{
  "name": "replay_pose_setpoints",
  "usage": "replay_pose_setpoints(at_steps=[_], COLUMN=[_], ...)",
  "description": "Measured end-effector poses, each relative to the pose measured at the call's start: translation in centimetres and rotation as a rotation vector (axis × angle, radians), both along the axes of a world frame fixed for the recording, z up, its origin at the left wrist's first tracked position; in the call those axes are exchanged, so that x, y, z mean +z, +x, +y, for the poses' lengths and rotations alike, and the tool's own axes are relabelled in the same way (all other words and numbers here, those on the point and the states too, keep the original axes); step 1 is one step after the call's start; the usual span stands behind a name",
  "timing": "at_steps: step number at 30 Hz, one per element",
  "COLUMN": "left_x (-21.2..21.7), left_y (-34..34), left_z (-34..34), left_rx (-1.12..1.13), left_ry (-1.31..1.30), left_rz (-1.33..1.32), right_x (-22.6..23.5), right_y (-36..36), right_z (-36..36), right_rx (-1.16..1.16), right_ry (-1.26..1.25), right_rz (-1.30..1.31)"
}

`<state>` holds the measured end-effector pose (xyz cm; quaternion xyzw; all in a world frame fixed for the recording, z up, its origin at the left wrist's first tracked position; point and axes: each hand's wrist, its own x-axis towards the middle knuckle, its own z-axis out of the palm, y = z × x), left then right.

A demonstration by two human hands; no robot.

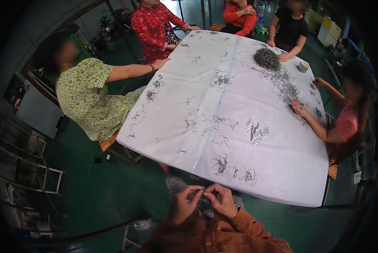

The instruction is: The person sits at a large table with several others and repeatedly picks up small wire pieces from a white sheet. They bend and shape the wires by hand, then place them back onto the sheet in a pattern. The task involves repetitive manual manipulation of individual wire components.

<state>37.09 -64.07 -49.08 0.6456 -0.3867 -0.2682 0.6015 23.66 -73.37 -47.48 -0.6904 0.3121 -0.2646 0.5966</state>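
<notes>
Packages noted: one small cylindrical container (303, 66), pale with a darker printed band, standing upright on the white table cover (281, 168) near its far right edge, just beside the grey heap of wire pieces (267, 58). Beyond the table at upper right, boxy white and yellow cartons (329, 30) stand on the floor. No signs, screens or separate labels discernible

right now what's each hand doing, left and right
Left hand: closed, fingertips pinching a small metal clip.
Right hand: closed, pinching the same clip from the other side, above the lap, short of the table.
</notes>
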Motion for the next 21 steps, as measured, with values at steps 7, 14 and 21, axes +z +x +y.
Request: replay_pose_setpoints(at_steps=[7, 14, 21], left_x=[-0.4, 0.2, 0.6], left_y=[-0.3, -0.5, -0.6], left_z=[-0.1, -0.5, -0.2], left_rx=[-0.003, -0.029, -0.057], left_ry=[0.011, 0.024, 0.075], left_rz=[-0.022, -0.096, -0.113], right_x=[-0.4, -1.0, -0.5], right_y=[0.0, -0.3, -0.2], right_z=[0.5, 0.5, 0.0], right_rx=[-0.061, -0.098, -0.086], right_ry=[0.013, 0.028, 0.133], right_rz=[-0.050, -0.074, -0.069])
